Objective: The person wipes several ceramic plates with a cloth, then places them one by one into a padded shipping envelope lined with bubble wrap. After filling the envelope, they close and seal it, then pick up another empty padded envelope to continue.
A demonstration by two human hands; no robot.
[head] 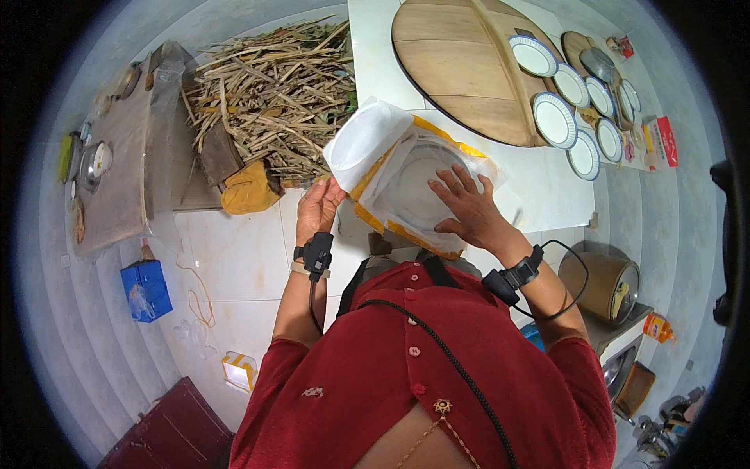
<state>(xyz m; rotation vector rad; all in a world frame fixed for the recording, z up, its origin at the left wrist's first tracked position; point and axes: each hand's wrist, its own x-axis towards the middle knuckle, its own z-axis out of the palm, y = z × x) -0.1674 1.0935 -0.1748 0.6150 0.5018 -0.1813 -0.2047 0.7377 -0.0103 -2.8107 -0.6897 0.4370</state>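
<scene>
A box with yellow tape on its edges stands before me, lined with clear plastic. Inside lies a round, plate-like thing under the plastic. My right hand rests over it, palm down with fingers spread. My left hand pinches the lower corner of a white sheet or flap at the box's left side. A faint round shape shows on that sheet. Whether the sheet is joined to the box, I cannot tell.
Behind the box, a white table holds a large round wooden board and several blue-rimmed plates. Dry stalks are heaped at the back left beside a yellow cloth-like bundle. A blue box sits further left, a cylindrical container right.
</scene>
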